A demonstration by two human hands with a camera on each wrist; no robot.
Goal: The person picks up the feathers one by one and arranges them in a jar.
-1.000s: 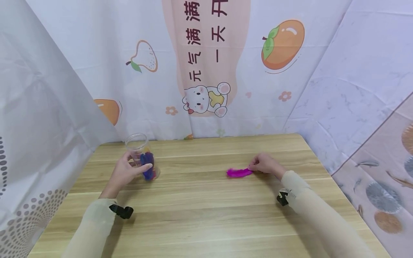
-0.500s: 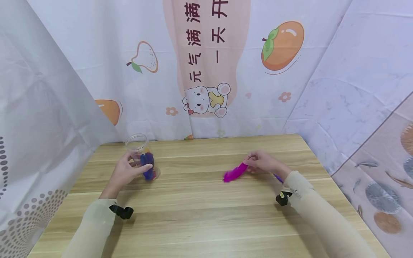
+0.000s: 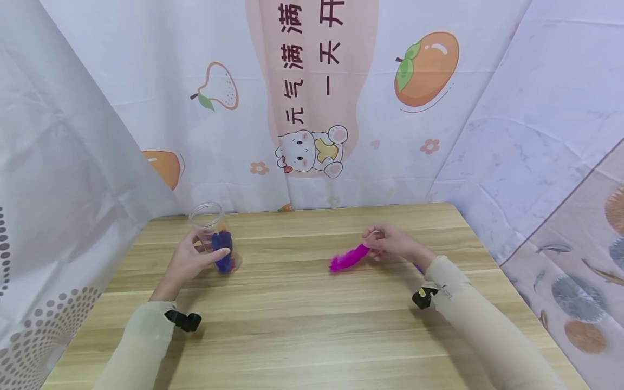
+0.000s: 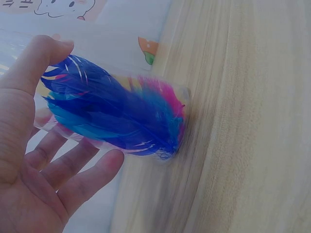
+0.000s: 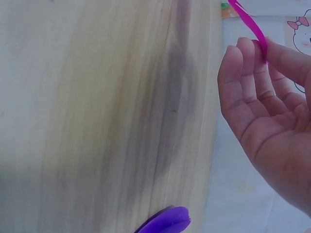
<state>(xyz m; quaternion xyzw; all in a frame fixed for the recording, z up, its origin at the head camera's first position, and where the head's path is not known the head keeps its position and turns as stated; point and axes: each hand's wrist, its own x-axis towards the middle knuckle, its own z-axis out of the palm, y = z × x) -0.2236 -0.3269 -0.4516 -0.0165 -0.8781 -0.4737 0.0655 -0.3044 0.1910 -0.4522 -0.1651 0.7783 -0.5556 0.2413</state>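
Observation:
On the left of the table a clear plastic cup [image 3: 207,215] stands upright, with my left hand [image 3: 192,257] wrapped round its side. Inside the cup lie blue feathers [image 4: 112,109] together with pink [image 4: 170,97] and yellowish ones. My right hand [image 3: 392,242] pinches the end of a magenta feather [image 3: 350,258] between thumb and fingers, over the right half of the table. The feather's fluffy end points left. A purple feather [image 5: 167,221] lies on the table under the right wrist; in the head view the forearm mostly hides it.
The wooden table [image 3: 292,325] reaches back to a printed curtain [image 3: 234,135]. More cloth hangs at the left and right sides. Each sleeve carries a black wrist mount [image 3: 184,319].
My right hand has lifted the magenta feather and shifted slightly left with it. The purple feather has come into sight behind the wrist. My left hand and the cup stay still.

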